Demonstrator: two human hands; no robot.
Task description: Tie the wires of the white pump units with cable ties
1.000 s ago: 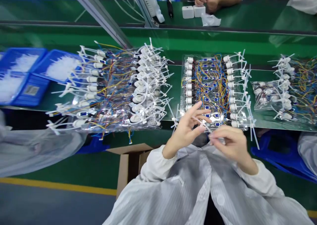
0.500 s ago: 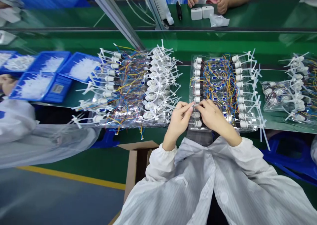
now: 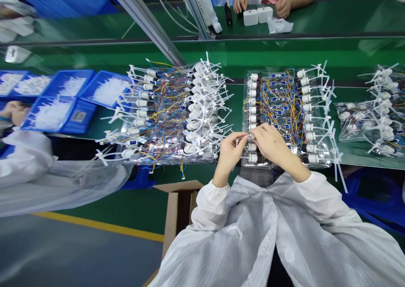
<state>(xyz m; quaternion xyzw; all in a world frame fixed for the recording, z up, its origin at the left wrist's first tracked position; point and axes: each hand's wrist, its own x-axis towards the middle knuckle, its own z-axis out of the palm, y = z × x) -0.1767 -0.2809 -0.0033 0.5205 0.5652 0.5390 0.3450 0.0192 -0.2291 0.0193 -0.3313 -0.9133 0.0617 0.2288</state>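
Note:
My left hand [image 3: 230, 154] and my right hand [image 3: 272, 146] meet over a clear plastic bag of white float sensors [image 3: 278, 97] with coloured wires and white cable ties. Their fingertips pinch a thin white cable tie [image 3: 247, 138] from both sides, at the bag's lower row of sensors. The fingers hide most of that tie. Another wired bundle [image 3: 164, 114] lies to the left, and a further bag [image 3: 352, 120] lies to the right.
A green conveyor belt [image 3: 234, 53] carries the bundles, with blue trays of white ties [image 3: 58, 114] at left. A cardboard box [image 3: 179, 207] stands below it. Across the belt, a co-worker's hands [image 3: 240, 2] rest near white boxes [image 3: 250, 17]. A co-worker's sleeve [image 3: 25, 160] shows at left.
My hands have come together and lowered from above the bag's front edge onto its sensor row. The view has shifted slightly, and the bundles sit further right in the picture.

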